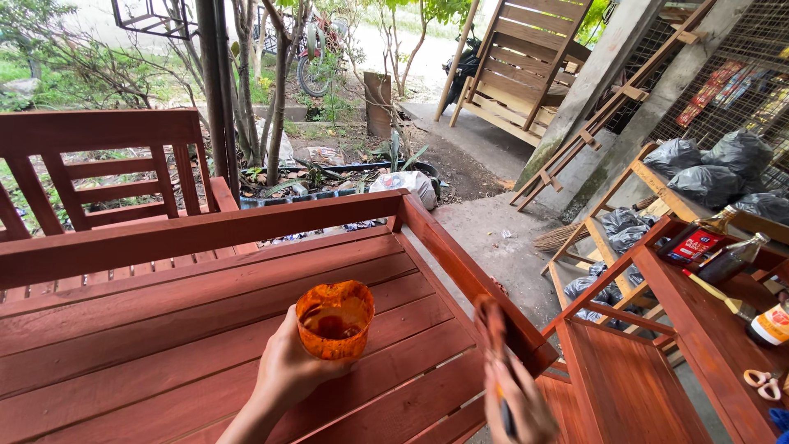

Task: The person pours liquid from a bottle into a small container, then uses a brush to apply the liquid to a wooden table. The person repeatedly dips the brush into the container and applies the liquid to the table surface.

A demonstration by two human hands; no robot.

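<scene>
My left hand (283,374) grips a small clear plastic cup (334,321) smeared with reddish-brown stain, held over the slatted seat of a red-brown wooden bench (148,329). My right hand (519,407) holds a paintbrush (493,325), blurred by motion, its stained bristles up near the bench's right armrest rail (468,275). The handle end is hidden in my fingers.
A second stained bench (99,168) stands behind at left. To the right are a stained wooden rack (657,345) with bottles (731,259) and scissors (764,382), an unpainted frame with black bags (711,173), a broom, wooden pallets, trees and a motorbike.
</scene>
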